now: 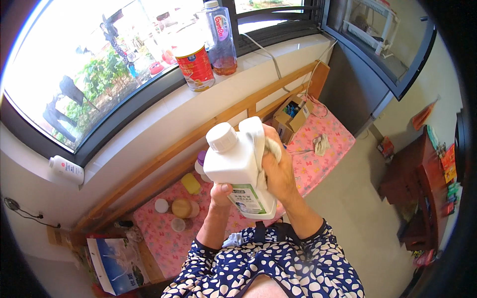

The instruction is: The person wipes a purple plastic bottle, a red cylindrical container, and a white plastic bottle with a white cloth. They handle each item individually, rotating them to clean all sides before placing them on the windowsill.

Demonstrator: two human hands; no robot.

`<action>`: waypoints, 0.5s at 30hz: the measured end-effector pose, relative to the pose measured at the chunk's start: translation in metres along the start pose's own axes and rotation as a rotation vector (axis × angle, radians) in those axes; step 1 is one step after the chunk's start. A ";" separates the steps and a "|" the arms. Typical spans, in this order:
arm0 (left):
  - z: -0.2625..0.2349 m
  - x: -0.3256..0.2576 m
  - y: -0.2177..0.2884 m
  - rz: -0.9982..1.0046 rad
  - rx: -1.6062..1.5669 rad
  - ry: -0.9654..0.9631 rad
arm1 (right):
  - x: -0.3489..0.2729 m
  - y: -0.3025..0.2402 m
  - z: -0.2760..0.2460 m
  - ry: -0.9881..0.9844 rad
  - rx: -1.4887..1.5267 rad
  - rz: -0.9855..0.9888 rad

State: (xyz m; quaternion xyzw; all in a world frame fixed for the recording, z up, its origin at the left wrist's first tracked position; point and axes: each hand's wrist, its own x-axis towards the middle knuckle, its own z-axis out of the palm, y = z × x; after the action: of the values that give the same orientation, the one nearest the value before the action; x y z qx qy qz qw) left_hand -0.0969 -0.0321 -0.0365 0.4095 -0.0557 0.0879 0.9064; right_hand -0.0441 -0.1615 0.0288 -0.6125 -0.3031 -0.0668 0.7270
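Note:
A white plastic jug (231, 164) with a ribbed screw cap (221, 137) and a green-and-white label is held up in front of me, tilted. My left hand (221, 194) grips its lower side, thumb on the front by the label. My right hand (279, 169) is closed around a pale cloth (273, 147) and presses it against the jug's handle side. Part of the cloth shows below the fingers as well. The fingers behind the jug are hidden.
Below lies a pink patterned bed mat (323, 161) with several jars, a yellow container (191, 184), a cardboard box (292, 116) and a crumpled cloth (322, 145). On the windowsill stand a red can (195, 68), a clear bottle (222, 47) and a white bottle (67, 170). A wooden rail (164, 158) runs behind.

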 end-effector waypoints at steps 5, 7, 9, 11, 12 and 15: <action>0.010 0.007 0.007 0.056 0.019 0.004 | -0.002 0.011 -0.005 -0.059 0.142 0.299; 0.011 0.011 0.008 0.090 -0.017 0.034 | -0.009 0.026 -0.006 -0.061 0.029 0.187; 0.013 0.013 0.012 0.100 -0.136 0.067 | -0.015 0.031 -0.008 -0.062 -0.085 0.097; 0.008 0.015 0.012 0.139 -0.148 0.088 | -0.018 0.031 -0.009 -0.086 -0.176 0.048; 0.006 0.016 0.012 0.159 -0.153 0.099 | -0.021 0.030 -0.011 -0.109 -0.209 0.044; 0.000 0.020 0.012 0.221 -0.091 0.117 | -0.033 0.034 -0.018 -0.137 -0.231 0.098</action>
State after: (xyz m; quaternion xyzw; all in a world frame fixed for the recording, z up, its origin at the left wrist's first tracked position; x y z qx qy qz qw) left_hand -0.0794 -0.0215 -0.0239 0.3536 -0.0513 0.2086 0.9104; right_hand -0.0490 -0.1788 -0.0187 -0.7093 -0.3121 -0.0235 0.6317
